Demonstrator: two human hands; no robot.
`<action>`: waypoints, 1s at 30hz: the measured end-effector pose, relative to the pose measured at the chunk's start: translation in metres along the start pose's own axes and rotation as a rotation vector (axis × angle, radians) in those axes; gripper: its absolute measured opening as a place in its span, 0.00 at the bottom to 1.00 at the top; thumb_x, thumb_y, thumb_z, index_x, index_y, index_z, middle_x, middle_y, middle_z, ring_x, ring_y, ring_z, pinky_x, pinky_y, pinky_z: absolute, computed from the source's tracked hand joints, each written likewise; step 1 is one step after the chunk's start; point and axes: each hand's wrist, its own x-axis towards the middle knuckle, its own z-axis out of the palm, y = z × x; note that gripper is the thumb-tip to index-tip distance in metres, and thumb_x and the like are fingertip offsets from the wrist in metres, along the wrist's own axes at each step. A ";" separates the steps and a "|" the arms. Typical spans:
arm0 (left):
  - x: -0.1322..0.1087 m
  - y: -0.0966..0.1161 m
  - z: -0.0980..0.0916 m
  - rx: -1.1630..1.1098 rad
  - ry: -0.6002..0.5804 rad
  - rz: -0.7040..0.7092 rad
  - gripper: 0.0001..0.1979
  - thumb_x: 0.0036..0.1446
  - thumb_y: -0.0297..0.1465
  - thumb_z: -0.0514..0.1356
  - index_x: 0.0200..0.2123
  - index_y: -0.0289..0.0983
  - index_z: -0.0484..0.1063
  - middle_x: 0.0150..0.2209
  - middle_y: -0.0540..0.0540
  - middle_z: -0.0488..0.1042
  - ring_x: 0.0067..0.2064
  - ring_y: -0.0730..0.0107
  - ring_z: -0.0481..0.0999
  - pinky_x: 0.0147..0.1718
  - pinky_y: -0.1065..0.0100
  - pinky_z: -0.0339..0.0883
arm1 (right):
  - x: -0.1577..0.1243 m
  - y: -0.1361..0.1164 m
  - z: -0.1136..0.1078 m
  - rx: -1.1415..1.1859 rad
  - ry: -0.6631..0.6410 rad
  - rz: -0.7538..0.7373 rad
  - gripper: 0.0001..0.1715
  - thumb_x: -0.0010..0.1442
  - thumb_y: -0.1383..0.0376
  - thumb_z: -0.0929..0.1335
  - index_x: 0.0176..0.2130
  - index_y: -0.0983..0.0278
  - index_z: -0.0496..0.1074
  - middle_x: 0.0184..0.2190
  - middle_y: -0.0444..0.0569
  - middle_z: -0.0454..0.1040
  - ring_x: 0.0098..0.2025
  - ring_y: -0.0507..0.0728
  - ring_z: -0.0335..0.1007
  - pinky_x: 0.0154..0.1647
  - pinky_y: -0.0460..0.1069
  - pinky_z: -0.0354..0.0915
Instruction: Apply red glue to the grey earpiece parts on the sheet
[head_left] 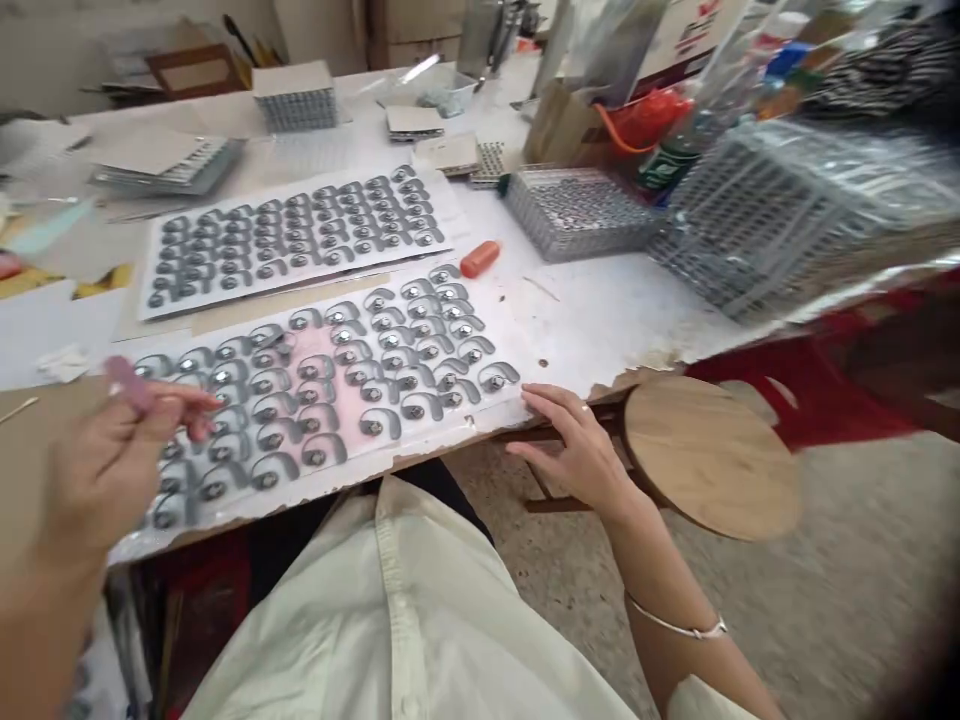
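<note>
My left hand [112,455] hovers over the near left part of a clear sheet [330,385] covered with rows of grey hook-shaped metal parts. Its fingers are pinched on a small pinkish object [129,385], blurred by motion. My right hand [577,445] rests at the table's worn front edge, just right of the sheet's near corner, fingers stretched out and holding nothing. A bangle sits on that wrist. A second sheet of the same parts [300,235] lies farther back.
An orange cylinder [480,259] lies right of the sheets. Stacked clear trays [577,210] and a larger wrapped stack [787,215] stand at the right. A round wooden stool [709,455] is beside the table's front edge. Cardboard, boxes and an orange jug crowd the back.
</note>
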 end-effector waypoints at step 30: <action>-0.055 0.084 0.160 0.275 -0.132 0.630 0.12 0.66 0.33 0.49 0.45 0.33 0.68 0.30 0.46 0.72 0.21 0.75 0.71 0.18 0.74 0.60 | 0.020 -0.007 0.021 -0.054 0.286 0.204 0.14 0.61 0.66 0.66 0.48 0.65 0.68 0.34 0.49 0.70 0.30 0.51 0.67 0.33 0.48 0.68</action>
